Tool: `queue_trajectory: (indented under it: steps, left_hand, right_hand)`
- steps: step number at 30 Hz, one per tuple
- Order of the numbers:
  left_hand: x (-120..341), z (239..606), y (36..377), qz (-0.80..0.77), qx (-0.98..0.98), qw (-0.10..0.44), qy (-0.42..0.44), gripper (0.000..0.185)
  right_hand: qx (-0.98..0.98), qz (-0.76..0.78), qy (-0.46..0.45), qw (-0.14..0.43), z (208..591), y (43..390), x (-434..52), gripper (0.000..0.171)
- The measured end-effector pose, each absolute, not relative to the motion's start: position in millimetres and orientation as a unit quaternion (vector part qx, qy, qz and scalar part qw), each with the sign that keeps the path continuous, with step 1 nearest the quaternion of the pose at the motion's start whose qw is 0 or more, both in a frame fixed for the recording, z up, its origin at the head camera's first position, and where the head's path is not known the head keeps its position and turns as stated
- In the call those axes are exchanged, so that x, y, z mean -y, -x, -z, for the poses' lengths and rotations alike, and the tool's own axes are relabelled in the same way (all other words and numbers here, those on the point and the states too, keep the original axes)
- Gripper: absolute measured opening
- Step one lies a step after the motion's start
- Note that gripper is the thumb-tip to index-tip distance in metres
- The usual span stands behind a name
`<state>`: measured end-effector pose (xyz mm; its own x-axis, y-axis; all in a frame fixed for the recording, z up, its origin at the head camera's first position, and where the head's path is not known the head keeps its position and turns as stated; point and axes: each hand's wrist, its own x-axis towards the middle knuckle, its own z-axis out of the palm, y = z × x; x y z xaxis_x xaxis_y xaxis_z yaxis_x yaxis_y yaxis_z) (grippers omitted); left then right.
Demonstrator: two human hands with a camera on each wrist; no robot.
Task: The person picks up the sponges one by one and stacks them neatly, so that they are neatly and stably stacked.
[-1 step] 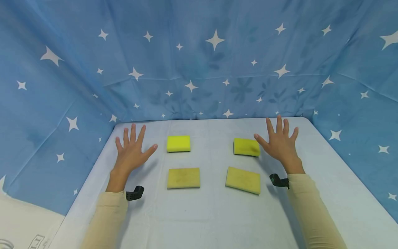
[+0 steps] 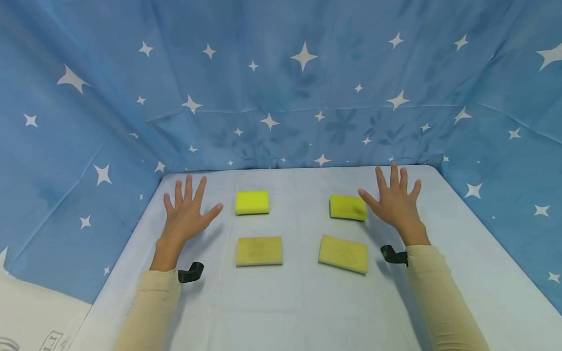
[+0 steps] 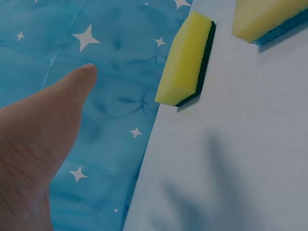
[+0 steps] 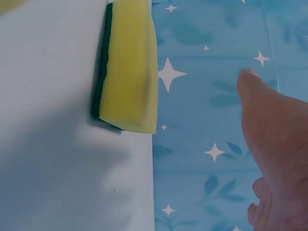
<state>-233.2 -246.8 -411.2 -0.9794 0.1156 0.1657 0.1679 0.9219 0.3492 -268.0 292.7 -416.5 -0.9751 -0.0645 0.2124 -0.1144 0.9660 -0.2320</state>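
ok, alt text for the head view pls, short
Two open hands, left hand and right hand, are spread above a pale blue table, flanking four yellow sponges in two rows: far left, far right, near left, near right. A blue star-print cloth forms the backdrop.

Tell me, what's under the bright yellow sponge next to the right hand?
The bright yellow sponge has a dark green scrubbing layer underneath, lying on the pale blue tablecloth. Whatever is beneath that cloth is covered. The right hand hovers beside it, fingers spread.
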Motion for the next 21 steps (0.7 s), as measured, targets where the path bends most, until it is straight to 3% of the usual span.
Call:
queue_trajectory:
  steps: [21]
  left_hand:
    - [233,410,205,0.262,0.951,0.101,0.129,0.102]
  right_hand:
    - [0.975,-0.174,-0.077,0.114,414,252,-280,0.095]
